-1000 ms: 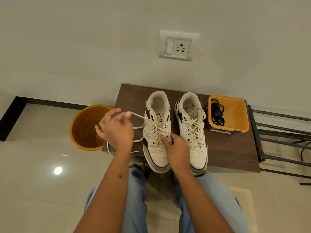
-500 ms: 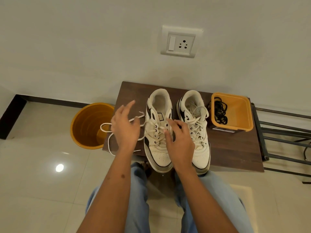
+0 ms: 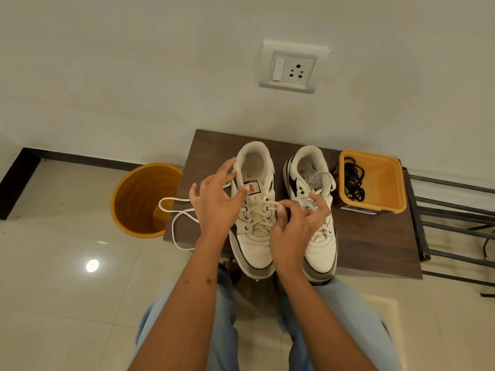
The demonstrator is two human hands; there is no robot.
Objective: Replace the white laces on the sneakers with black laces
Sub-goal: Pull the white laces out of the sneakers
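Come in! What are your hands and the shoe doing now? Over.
Right hand pinching white lace on left shoe. Left hand open over it. Black laces waiting in tub. Nothing blocking.

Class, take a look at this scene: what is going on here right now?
A person is unlacing the left sneaker on a small brown table. The right hand pinches its white lace at an upper eyelet, while the left hand hovers open over the shoe. Loose lace trails off the table's left side. The right sneaker is laced in white. Black laces wait in an orange box.

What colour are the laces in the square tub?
Black laces, seen in the head view, in the orange tub.
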